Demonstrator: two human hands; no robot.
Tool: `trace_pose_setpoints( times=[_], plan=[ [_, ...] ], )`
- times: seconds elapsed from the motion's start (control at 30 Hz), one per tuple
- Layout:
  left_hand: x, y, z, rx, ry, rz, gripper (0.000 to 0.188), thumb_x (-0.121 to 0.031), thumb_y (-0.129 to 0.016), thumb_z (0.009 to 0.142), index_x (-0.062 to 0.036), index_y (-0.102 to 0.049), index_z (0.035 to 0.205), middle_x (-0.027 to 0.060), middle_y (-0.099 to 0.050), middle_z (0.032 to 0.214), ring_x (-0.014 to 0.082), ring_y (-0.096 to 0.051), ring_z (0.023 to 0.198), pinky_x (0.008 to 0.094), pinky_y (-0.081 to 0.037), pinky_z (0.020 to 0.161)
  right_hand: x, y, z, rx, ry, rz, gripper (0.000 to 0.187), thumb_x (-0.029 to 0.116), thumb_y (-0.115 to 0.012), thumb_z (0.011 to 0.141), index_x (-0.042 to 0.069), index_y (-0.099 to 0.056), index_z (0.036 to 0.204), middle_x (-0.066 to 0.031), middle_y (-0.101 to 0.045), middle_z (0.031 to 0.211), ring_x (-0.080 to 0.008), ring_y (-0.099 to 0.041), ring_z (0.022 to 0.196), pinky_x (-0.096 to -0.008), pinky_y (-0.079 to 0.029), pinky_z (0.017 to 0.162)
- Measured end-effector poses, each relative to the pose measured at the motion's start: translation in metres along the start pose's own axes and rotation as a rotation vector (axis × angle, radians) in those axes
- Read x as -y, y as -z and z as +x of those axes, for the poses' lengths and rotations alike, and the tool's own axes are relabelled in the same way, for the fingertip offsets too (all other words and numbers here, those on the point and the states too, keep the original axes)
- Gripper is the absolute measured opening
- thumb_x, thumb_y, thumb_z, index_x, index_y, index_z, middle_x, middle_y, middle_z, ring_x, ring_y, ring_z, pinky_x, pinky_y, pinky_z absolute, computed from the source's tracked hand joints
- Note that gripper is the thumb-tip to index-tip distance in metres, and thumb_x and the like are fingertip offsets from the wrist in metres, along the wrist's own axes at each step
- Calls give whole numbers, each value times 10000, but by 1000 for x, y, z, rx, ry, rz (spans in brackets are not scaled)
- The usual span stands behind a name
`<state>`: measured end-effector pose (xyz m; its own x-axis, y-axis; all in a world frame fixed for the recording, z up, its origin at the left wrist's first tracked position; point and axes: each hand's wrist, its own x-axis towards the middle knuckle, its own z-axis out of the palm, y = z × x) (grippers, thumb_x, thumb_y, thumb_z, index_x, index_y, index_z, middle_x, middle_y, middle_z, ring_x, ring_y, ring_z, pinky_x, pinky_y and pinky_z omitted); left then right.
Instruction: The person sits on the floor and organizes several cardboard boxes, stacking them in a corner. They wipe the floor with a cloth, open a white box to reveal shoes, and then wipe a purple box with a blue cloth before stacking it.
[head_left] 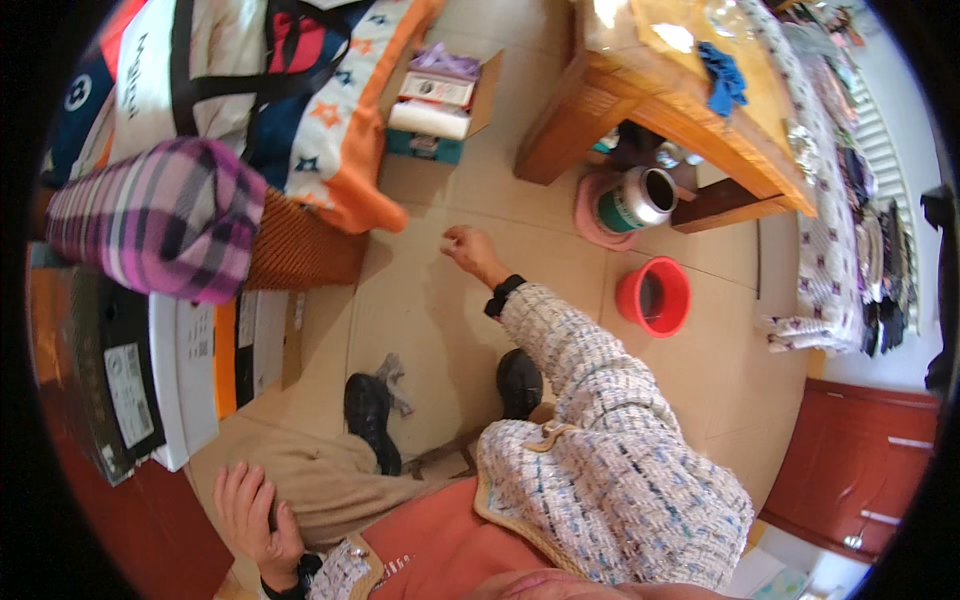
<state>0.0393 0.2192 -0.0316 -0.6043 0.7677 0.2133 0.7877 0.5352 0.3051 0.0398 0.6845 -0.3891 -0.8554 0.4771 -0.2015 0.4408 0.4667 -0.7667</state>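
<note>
My right hand (474, 255) reaches out over the tiled floor, its fingers bent together. Whatever may be between those fingertips is too small to make out. Low at the left, my left hand (253, 512) is open beside my knee, fingers spread, holding nothing. A crumpled grey cloth (393, 382) lies on the floor against my left black shoe (370, 410). Beyond my right hand stands an open carton (425, 148) with a white roll, a small box and something purple in it. An orange-edged patterned bag (345, 170) is nearest to the right hand's left side.
A red bucket (668, 297) stands on the floor at right, near a steel-rimmed green container (637, 203) on a pink base. Behind is a wooden table (660, 85) with a blue cloth (722, 78). Stacked shoe boxes (185, 370) and a purple plaid bundle (165, 215) fill the left.
</note>
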Motion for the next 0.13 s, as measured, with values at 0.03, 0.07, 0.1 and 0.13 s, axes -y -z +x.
trace_pose_setpoints(
  times=[0.03, 0.07, 0.1, 0.13],
  plan=[
    [1, 0, 0, 2, 4, -1, 223, -93, -594, 844, 4, -616, 1044, 186, -652, 1140, 424, -590, 1137, 613, -376, 1039, -2, 15, 3, -38, 32, -20, 367, 247, -731, 795, 10, -692, 1072, -219, -692, 1032, -345, -672, 941, -420, -529, 838],
    [2, 1, -3, -4, -3, 11, 228, -123, -602, 851, -2, -615, 1044, 184, -655, 1133, 423, -594, 1130, 621, -377, 1033, 0, 23, 10, -57, 62, -35, 371, 246, -735, 792, 12, -694, 1078, -227, -691, 1038, -343, -674, 945, -419, -529, 845],
    [3, 1, -6, 13, 26, 1, 238, -156, -601, 868, -8, -621, 1053, 181, -655, 1141, 426, -590, 1137, 627, -370, 1036, 5, 23, 24, -61, 81, -50, 376, 245, -738, 789, 15, -696, 1084, -236, -689, 1043, -340, -677, 949, -417, -530, 851],
    [3, 3, -9, 23, 49, -12, 238, -162, -605, 870, -14, -624, 1056, 176, -655, 1150, 426, -586, 1145, 630, -365, 1039, 12, 14, 24, -49, 101, -29, 376, 245, -738, 789, 15, -696, 1084, -236, -689, 1043, -340, -677, 949, -417, -530, 851]
  ],
)
